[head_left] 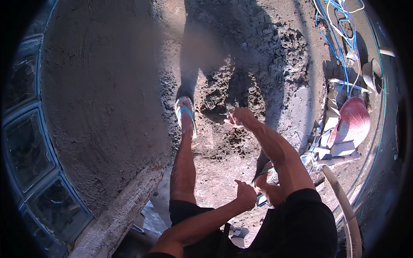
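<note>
Your left foot [186, 112] stands beside the mortar [254, 93], so a slipping trowel [214, 115] could nick it. The trowel rests at the mortar, gripped by your right hand [237, 118]; your left hand [246, 196] curls, contents unclear.

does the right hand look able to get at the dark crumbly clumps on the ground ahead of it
Probably yes: the right hand appears close beside the dark crumbly clumps, with nothing visible blocking the way, though its height is unclear.
</note>
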`<state>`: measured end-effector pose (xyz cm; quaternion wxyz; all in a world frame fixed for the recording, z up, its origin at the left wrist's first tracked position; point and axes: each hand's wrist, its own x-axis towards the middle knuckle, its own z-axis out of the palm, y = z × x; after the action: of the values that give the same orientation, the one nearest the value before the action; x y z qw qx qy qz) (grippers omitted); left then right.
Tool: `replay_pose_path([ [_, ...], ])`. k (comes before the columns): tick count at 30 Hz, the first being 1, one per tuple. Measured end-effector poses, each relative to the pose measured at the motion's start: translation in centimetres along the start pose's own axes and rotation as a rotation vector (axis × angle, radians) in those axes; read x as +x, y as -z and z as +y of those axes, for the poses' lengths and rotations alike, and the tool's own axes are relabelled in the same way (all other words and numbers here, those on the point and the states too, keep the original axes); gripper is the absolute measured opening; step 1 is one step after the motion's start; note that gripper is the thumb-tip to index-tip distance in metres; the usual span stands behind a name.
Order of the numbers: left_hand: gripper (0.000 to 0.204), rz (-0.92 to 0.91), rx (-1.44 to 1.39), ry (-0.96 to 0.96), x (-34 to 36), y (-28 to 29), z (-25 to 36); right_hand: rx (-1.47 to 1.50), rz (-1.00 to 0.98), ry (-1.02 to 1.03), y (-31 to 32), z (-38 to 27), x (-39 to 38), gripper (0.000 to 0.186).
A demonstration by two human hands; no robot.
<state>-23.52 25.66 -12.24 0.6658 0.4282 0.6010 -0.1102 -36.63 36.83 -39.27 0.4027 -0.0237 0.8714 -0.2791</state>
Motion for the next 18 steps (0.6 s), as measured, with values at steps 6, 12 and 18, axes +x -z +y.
replay_pose_path([
  [6, 0.039, -0.158, -0.014, -0.133, -4.2, 3.3, -4.6, 0.245, 0.277, -0.105, 10.8, 5.2, 2.8, 0.056],
  [12, 0.038, -0.185, 0.046, -0.283, -6.2, 5.8, -5.9, 0.466, 0.474, -0.386, 18.9, 8.5, -1.2, 0.066],
  [18, 0.037, -0.300, 0.138, -0.273, -6.6, 5.6, -5.5, 0.316, -0.117, -0.095, 2.9, 4.0, -11.2, 0.052],
])
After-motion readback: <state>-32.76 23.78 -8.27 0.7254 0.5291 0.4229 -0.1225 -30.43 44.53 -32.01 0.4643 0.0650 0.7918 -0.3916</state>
